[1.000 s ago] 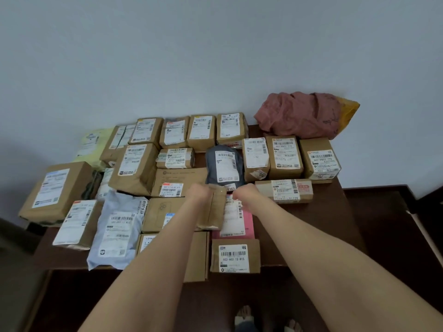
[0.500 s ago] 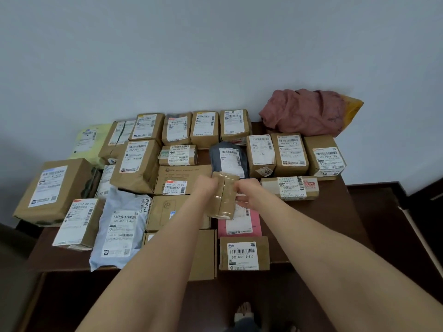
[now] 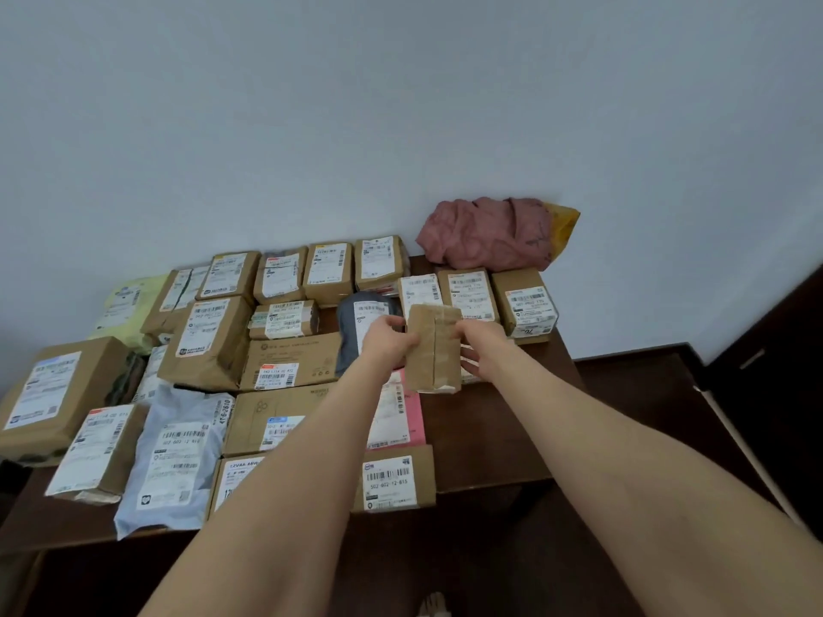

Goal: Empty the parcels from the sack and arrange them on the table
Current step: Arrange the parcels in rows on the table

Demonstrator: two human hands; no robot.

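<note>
A small brown taped parcel (image 3: 434, 349) is held upright above the dark wooden table (image 3: 499, 429), its plain taped side facing me. My left hand (image 3: 387, 338) grips its left edge and my right hand (image 3: 483, 345) holds its right edge. Below it lie a pink parcel (image 3: 414, 416) and a dark grey bag parcel (image 3: 356, 331). Several brown boxes with white labels fill the table in rows. The crumpled pink sack (image 3: 485, 233) rests at the back right against the wall, with a yellow bag (image 3: 563, 224) behind it.
A large brown box (image 3: 49, 394) overhangs the table's left end. A pale grey mailer (image 3: 173, 456) and a labelled box (image 3: 392, 480) sit at the front edge. Bare table shows at the right front (image 3: 512, 456). Dark floor lies to the right.
Both hands have lifted the small brown parcel up and to the right, and turned it so its broad taped face points at me. The camera view tilted slightly.
</note>
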